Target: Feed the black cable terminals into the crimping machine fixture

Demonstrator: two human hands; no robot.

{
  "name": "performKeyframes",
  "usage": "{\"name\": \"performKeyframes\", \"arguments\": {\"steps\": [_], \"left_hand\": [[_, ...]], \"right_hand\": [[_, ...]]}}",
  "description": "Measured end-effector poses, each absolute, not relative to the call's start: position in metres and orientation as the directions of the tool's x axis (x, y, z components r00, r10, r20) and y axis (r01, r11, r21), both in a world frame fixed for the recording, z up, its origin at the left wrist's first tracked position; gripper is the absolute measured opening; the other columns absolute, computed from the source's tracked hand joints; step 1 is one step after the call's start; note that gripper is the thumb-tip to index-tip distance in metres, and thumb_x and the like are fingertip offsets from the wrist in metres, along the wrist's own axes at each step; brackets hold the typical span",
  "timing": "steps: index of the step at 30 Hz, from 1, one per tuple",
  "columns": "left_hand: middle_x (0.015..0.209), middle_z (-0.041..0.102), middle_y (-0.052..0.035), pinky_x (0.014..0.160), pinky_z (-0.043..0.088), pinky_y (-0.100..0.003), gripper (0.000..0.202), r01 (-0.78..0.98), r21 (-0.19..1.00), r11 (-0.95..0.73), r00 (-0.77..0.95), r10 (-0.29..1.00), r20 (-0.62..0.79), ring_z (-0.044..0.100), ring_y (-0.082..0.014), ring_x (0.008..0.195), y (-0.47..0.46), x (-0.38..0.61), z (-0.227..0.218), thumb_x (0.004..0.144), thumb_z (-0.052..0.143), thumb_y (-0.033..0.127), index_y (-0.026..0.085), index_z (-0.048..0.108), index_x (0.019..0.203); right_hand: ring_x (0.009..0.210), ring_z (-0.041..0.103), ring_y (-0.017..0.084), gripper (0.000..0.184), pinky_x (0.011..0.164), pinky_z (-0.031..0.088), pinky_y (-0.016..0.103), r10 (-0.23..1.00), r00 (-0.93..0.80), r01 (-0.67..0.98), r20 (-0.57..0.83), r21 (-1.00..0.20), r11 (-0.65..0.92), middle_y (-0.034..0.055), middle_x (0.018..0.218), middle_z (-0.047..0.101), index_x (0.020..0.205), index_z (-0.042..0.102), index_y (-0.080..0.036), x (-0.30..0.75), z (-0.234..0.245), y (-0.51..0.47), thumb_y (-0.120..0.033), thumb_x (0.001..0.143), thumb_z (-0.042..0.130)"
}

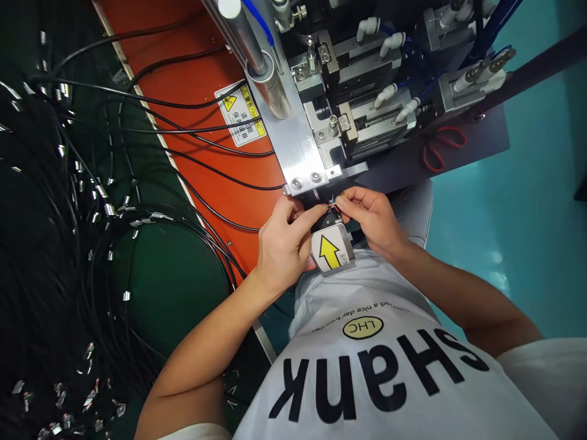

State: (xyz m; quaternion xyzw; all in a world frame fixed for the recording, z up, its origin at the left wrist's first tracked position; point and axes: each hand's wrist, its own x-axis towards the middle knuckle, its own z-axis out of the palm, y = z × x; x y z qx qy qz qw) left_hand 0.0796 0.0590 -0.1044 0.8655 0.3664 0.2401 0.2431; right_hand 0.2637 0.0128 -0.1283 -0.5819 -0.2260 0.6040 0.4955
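Note:
At the front end of a metal machine fixture (302, 156), both my hands meet over a small black work spot. My right hand (373, 217) pinches thin coloured wires (334, 203) between thumb and forefinger. Beside it, my left hand (287, 241) is closed, its thumb tip reaching to the same wires; what its curled fingers hold is hidden. A grey block with a yellow arrow label (331, 249) sits just below the fingertips, between the two hands.
Black cables (202, 153) cross an orange panel (220, 201) toward the fixture. Many bundled cables with silvery ends (110, 211) lie on the green surface at left. Pneumatic cylinders (371, 67) stand behind the fixture. A red cord loop (443, 146) rests on the dark plate at right.

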Motion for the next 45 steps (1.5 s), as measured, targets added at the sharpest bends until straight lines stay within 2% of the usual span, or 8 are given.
{"name": "performKeyframes", "arguments": {"steps": [7, 19, 25, 29, 39, 45], "left_hand": [[0.09, 0.048, -0.0051, 0.066, 0.047, -0.026, 0.034, 0.524, 0.543, -0.656, 0.631, 0.727, 0.27, 0.054, -0.016, 0.082, 0.058, 0.078, -0.111, 0.094, 0.046, 0.015, 0.023, 0.067, 0.119], [0.087, 0.051, -0.0043, 0.067, 0.049, -0.026, 0.033, 0.51, 0.565, -0.648, 0.612, 0.735, 0.292, 0.055, -0.015, 0.083, 0.059, 0.081, -0.11, 0.091, 0.05, 0.01, 0.021, 0.068, 0.116], [0.087, 0.051, -0.0042, 0.067, 0.048, -0.027, 0.033, 0.508, 0.564, -0.651, 0.609, 0.734, 0.299, 0.055, -0.0155, 0.083, 0.059, 0.081, -0.11, 0.091, 0.05, 0.01, 0.022, 0.068, 0.116], [0.084, 0.051, -0.0036, 0.068, 0.048, -0.027, 0.032, 0.497, 0.587, -0.639, 0.603, 0.741, 0.295, 0.055, -0.0154, 0.081, 0.059, 0.08, -0.111, 0.09, 0.051, 0.01, 0.022, 0.069, 0.114], [0.09, 0.052, -0.0054, 0.068, 0.048, -0.028, 0.033, 0.543, 0.55, -0.634, 0.621, 0.744, 0.245, 0.057, -0.0169, 0.085, 0.059, 0.081, -0.109, 0.091, 0.048, 0.011, 0.021, 0.068, 0.115], [0.091, 0.052, -0.0054, 0.069, 0.049, -0.028, 0.031, 0.542, 0.573, -0.615, 0.616, 0.754, 0.228, 0.057, -0.0162, 0.084, 0.059, 0.081, -0.108, 0.093, 0.047, 0.014, 0.021, 0.068, 0.114]], "right_hand": [[0.059, 0.053, 0.011, 0.024, 0.06, 0.044, 0.025, 0.875, 0.2, -0.278, -0.441, -0.882, -0.381, -0.0028, 0.063, 0.058, 0.077, 0.066, -0.018, 0.264, -0.126, 0.014, -0.04, 0.082, 0.075], [0.06, 0.054, 0.01, 0.022, 0.059, 0.043, 0.025, 0.877, 0.202, -0.27, -0.437, -0.885, -0.379, -0.0021, 0.067, 0.06, 0.078, 0.065, -0.017, 0.266, -0.124, 0.016, -0.037, 0.082, 0.075], [0.059, 0.054, 0.011, 0.023, 0.06, 0.042, 0.026, 0.878, 0.199, -0.255, -0.436, -0.888, -0.383, -0.0032, 0.063, 0.058, 0.079, 0.064, -0.018, 0.262, -0.127, 0.013, -0.039, 0.086, 0.071], [0.058, 0.053, 0.011, 0.024, 0.059, 0.041, 0.026, 0.877, 0.21, -0.269, -0.432, -0.888, -0.373, -0.0035, 0.063, 0.058, 0.08, 0.063, -0.019, 0.261, -0.13, 0.011, -0.041, 0.086, 0.071], [0.056, 0.053, 0.01, 0.027, 0.056, 0.042, 0.026, 0.873, 0.267, -0.24, -0.408, -0.905, -0.35, -0.0045, 0.064, 0.056, 0.081, 0.058, -0.02, 0.254, -0.13, 0.01, -0.043, 0.085, 0.071], [0.058, 0.053, 0.011, 0.027, 0.058, 0.042, 0.025, 0.866, 0.202, -0.253, -0.457, -0.879, -0.405, -0.0042, 0.063, 0.056, 0.08, 0.059, -0.02, 0.259, -0.129, 0.012, -0.044, 0.086, 0.07]]}}
